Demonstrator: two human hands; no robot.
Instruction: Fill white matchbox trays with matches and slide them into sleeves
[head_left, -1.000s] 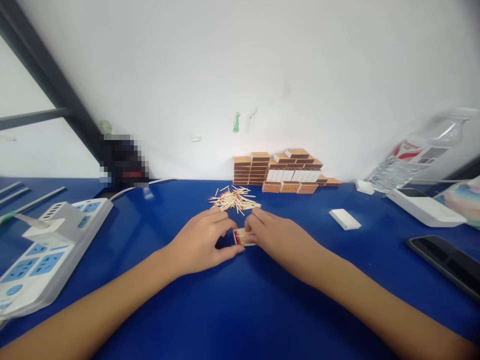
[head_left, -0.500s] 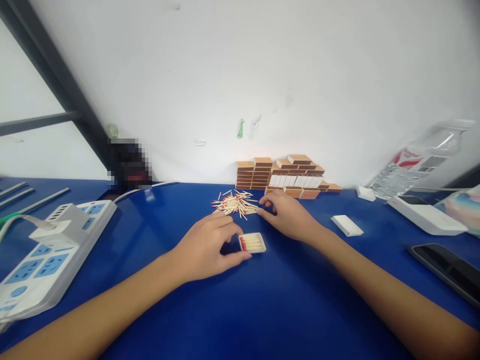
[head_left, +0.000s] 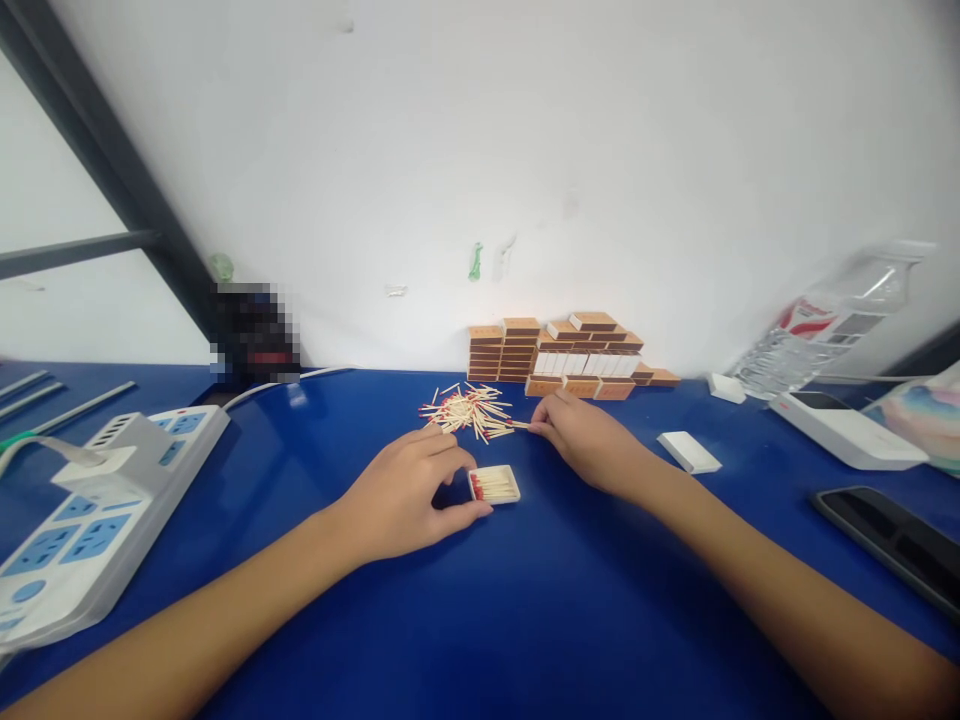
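The left hand (head_left: 405,495) clasps the small white tray of red-tipped matches (head_left: 494,485) steady on the blue desk (head_left: 525,620), while the right hand's (head_left: 589,440) fingers pinch matches from the loose pile (head_left: 469,408).

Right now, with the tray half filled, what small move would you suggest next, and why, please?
Probably pinch a few matches from the loose pile: the right hand already touches its edge, while the left hand steadies the open tray, which has room.

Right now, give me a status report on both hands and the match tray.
Left hand steadies match tray. Right hand pinches matches at loose pile. Nothing between pile and tray.
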